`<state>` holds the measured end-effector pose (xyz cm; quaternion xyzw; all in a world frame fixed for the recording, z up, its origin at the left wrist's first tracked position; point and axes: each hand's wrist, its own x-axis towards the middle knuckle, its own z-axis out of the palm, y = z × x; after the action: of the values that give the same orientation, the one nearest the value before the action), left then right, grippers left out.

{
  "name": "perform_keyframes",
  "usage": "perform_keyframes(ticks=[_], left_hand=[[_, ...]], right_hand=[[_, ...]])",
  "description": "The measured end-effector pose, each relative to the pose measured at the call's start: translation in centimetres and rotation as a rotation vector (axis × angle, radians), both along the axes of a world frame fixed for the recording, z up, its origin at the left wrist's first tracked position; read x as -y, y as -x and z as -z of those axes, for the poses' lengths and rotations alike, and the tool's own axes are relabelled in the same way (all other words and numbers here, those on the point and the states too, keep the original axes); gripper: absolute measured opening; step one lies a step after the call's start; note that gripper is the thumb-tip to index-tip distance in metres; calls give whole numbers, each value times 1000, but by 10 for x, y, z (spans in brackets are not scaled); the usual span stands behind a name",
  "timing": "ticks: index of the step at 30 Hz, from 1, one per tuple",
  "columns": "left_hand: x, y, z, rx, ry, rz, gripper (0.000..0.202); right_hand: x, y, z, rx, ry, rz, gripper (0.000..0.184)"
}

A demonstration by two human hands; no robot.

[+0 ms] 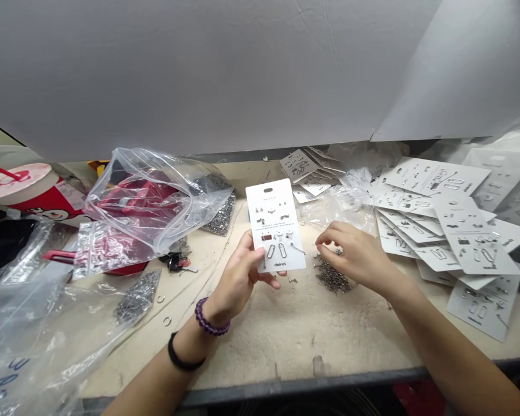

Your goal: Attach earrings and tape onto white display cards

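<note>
Apparently mid-pickup: the left hand (241,266) grips a jewellery card (276,222) left of the metal pile (333,278); at the pile, the right hand (359,254) nearly closes, contents indiscernible, a fine pinch likely needed next. Stacked cards (300,166) lie behind it.

We see a pale, scuffed worktop (294,335) with a dark front edge. On its left we find clear plastic bags (60,329) and two small metal rings (167,321); right of centre, a heap of tiny metal pieces (335,281); at far right, overlapping white cards (472,237) bearing jewellery.
</note>
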<state>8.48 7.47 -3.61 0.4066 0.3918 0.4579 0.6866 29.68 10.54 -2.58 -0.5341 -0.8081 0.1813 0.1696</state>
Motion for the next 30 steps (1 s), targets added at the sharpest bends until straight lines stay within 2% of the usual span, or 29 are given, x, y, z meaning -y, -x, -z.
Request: perform_keyframes(ticks=[3, 5, 7, 11, 14, 17, 21, 24, 26, 28, 30], left_hand=[[-1, 5, -7, 217, 121, -8, 25], [-2, 9, -10, 315, 154, -42, 21], [-3, 14, -12, 388, 122, -45, 21], [-3, 20, -11, 452, 32, 32, 44], [-2, 19, -9, 465, 41, 21, 41], [0, 18, -7, 437, 52, 9, 38], [0, 16, -4, 516, 55, 88, 43], [-1, 14, -3, 640, 98, 115, 44], [-1, 14, -3, 686, 143, 108, 43], [-1, 13, -4, 724, 168, 98, 43], [-1, 13, -4, 776, 171, 105, 44]], right_hand=[[-2, -4, 0, 131, 37, 22, 18], [-2, -3, 1, 111, 30, 65, 20], [-3, -1, 1, 70, 10, 103, 20], [-6, -6, 0, -69, -79, 137, 20], [-13, -24, -1, -117, -173, 260, 22], [-26, -45, 5, -17, -169, 362, 24], [-44, -56, 21, 19, -87, 259, 28], [-54, -50, 28, 6, -213, 192, 24], [-59, -44, 29, 25, -241, 118, 23], [-63, -38, 30, 63, -164, 64, 24], [-66, -34, 30, 103, -67, 100, 24]])
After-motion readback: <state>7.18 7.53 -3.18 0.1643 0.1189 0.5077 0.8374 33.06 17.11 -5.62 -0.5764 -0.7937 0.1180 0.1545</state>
